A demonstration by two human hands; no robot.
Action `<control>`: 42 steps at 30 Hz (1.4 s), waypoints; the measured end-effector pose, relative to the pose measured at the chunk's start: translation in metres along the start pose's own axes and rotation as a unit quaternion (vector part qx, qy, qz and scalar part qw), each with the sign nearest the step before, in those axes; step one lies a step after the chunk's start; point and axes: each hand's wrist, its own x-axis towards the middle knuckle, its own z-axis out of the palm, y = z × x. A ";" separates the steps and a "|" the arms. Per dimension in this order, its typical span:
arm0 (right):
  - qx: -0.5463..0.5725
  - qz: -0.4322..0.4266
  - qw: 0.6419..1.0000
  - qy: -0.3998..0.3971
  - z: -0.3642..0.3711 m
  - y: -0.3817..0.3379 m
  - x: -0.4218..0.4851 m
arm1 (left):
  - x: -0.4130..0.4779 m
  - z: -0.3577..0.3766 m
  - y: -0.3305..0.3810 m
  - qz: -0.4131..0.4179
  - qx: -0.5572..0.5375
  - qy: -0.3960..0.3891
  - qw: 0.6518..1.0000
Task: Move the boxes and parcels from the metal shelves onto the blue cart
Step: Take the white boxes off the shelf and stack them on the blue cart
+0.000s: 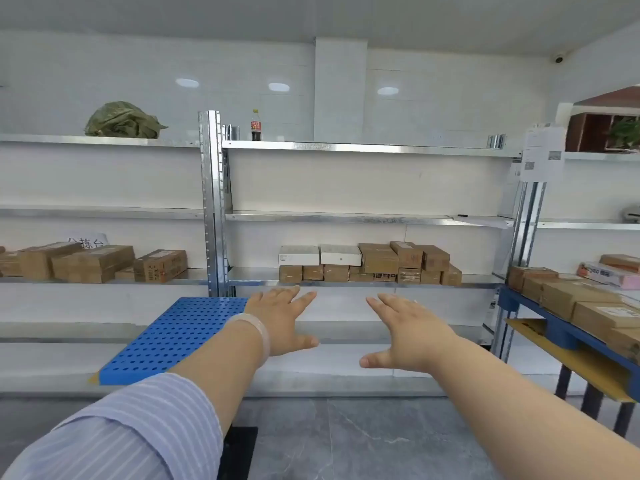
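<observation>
Head camera is showing two bare hands reaching forward side by side toward the metal shelves (pixel 363 147), both empty. At middle frame, the left hand (pixel 280 317) is stretching out palm down with its fingers straight and fanned apart and the thumb pointing inward; a pale bracelet (pixel 258 332) is sitting on its wrist and a striped sleeve (pixel 138 427) is covering the arm at lower left. Just right of it, the right hand (pixel 408 327) is mirroring that pose, fingers spread, touching nothing. Above the hands, two white boxes (pixel 320 255) are lying on a row of brown boxes (pixel 379 261), about ten, though the exact count is hard to tell. At the left edge, four or five more cardboard boxes (pixel 93 263) are sitting on the same shelf level. At the right edge, the blue cart (pixel 509 301) is carrying several brown boxes and one pink parcel (pixel 609 275). One cola bottle (pixel 256 125) and one green sack (pixel 123 121) are resting on the top shelf. One blue perforated board (pixel 173 341) is lying at lower left.
</observation>
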 end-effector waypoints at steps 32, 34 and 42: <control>0.015 0.018 0.998 -0.056 0.153 0.111 0.490 | 0.471 0.147 -0.172 0.010 -0.027 -0.019 0.999; 0.022 0.009 0.998 -0.053 0.155 0.131 0.522 | 0.503 0.150 -0.176 -0.005 -0.032 -0.014 0.999; 0.058 -0.007 0.996 -0.061 0.194 0.182 0.624 | 0.597 0.184 -0.190 -0.038 -0.056 -0.034 0.997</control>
